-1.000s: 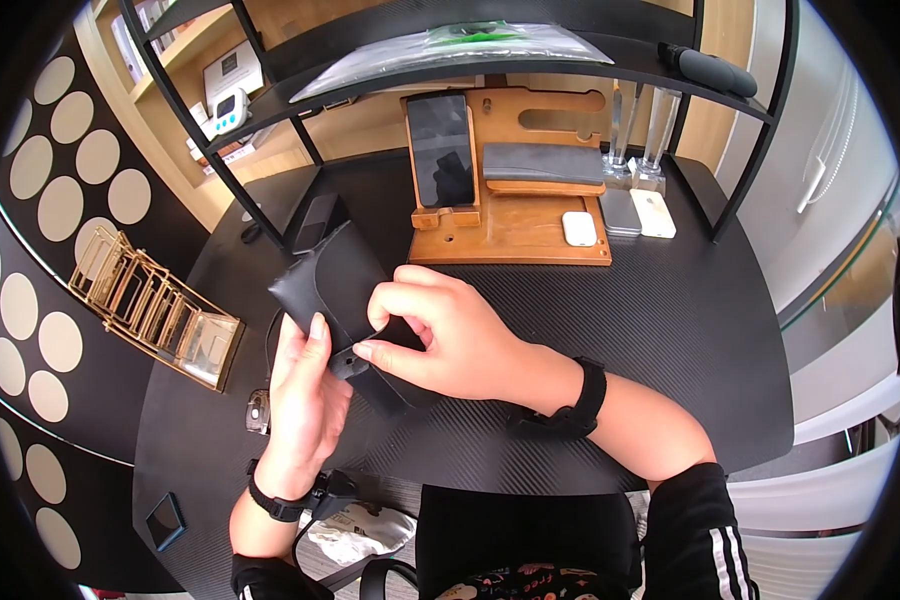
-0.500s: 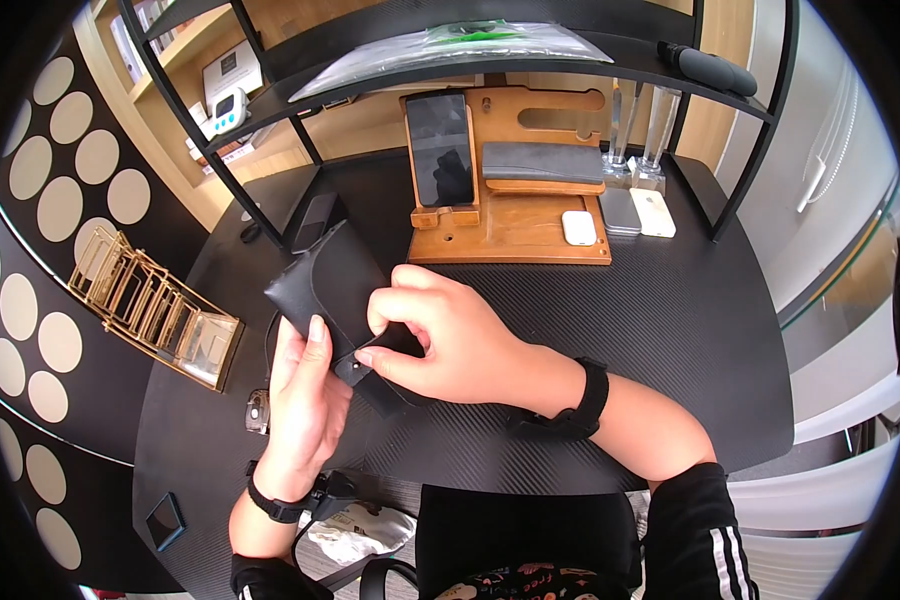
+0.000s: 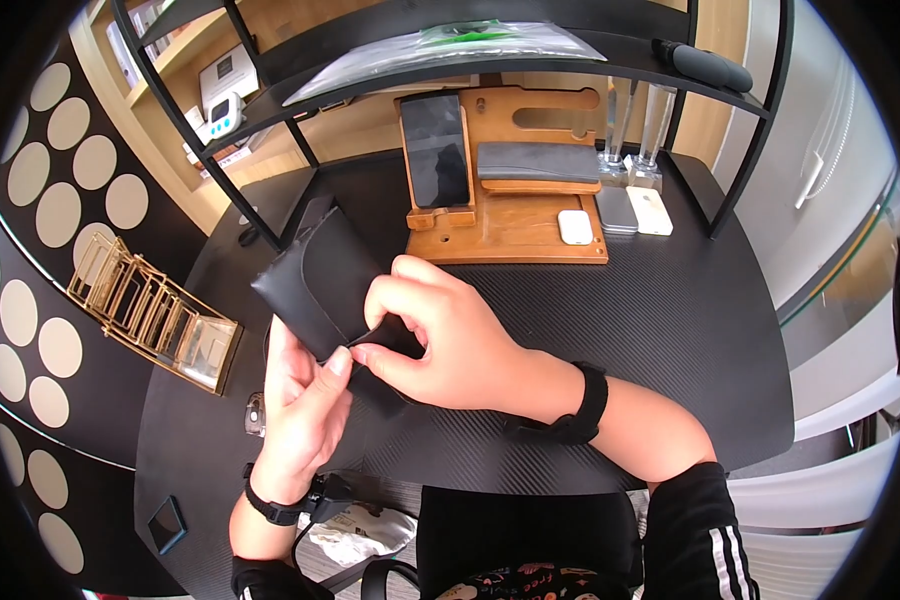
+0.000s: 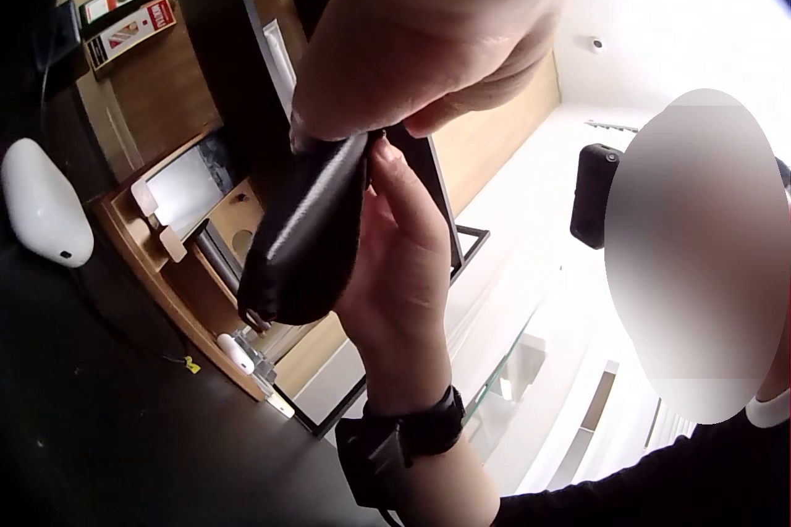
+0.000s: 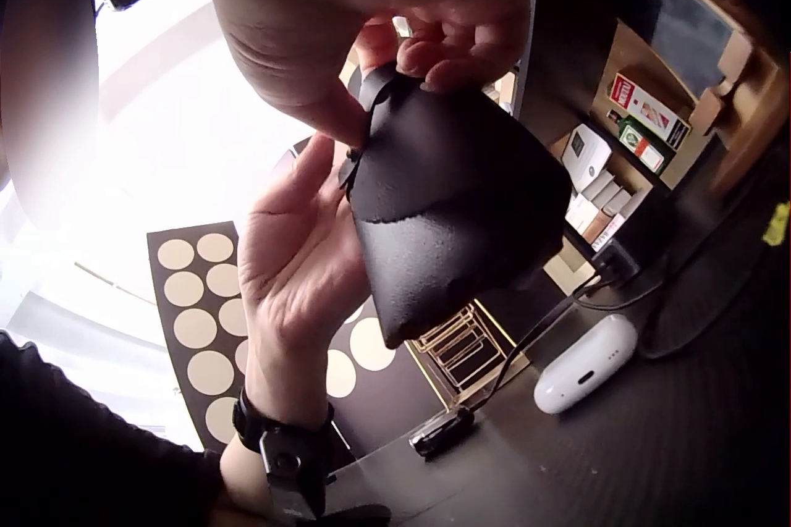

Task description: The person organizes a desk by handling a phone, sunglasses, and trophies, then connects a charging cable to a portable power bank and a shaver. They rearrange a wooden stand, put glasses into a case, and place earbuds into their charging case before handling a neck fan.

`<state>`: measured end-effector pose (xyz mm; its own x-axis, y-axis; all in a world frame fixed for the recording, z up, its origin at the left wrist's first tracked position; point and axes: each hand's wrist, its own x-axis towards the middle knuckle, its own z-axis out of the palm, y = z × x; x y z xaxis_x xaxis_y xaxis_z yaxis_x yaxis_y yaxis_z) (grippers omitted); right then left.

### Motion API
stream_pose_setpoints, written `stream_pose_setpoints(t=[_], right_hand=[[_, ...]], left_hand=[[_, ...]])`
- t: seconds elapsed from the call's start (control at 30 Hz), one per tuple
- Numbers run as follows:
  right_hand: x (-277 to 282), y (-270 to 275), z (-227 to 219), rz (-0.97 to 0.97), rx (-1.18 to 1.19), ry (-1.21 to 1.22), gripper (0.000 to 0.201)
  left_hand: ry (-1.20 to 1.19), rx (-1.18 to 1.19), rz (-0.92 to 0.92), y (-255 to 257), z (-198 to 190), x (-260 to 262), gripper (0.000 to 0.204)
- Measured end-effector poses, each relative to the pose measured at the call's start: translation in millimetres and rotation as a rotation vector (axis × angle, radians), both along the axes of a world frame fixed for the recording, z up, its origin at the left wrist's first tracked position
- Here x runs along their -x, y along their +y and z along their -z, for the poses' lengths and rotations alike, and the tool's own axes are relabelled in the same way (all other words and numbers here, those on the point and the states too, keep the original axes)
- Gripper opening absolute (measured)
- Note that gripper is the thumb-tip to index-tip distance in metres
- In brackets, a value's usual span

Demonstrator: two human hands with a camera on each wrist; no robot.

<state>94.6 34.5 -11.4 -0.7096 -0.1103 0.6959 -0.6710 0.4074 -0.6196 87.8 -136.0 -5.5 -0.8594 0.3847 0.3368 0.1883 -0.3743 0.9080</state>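
A soft black case [image 3: 322, 285] with a curved flap edge is held tilted above the desk, left of centre in the head view. My left hand [image 3: 305, 415] grips its lower end from beneath, thumb on the flap near the other thumb. Between thumb and curled fingers, my right hand [image 3: 450, 335] pinches the flap's edge. In the right wrist view the case [image 5: 457, 193] looks bulky, with the left palm behind it. The left wrist view shows the case [image 4: 303, 231] edge-on. What is inside it is hidden.
On the desk [image 3: 610, 400], a wooden stand [image 3: 510, 235] holds a phone [image 3: 437, 150], a grey case [image 3: 538, 162] and white earbuds case [image 3: 575, 227]. A gold wire rack [image 3: 155, 310] stands left. A black shelf [image 3: 630, 65] spans the back. A white mouse-shaped object [image 5: 586, 364] lies nearby.
The left thumb has moved from the case's side toward the right thumb at the flap. The case has shifted slightly left, and its metal snap is now covered. The right hand keeps its pinch.
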Motion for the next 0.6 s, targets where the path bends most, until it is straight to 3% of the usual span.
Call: stream_pose_setpoints(t=[0.1, 0.6], right_hand=[[1.7, -0.4, -0.3, -0.019, 0.058, 0.022, 0.025], [3.9, 0.3, 1.8, -0.094, 0.168, -0.081, 0.033]], left_hand=[[-0.025, -0.044, 0.091, -5.4, 1.7, 3.2, 0.069], [0.002, 0.052, 0.083, -6.6, -0.5, 3.0, 0.075]])
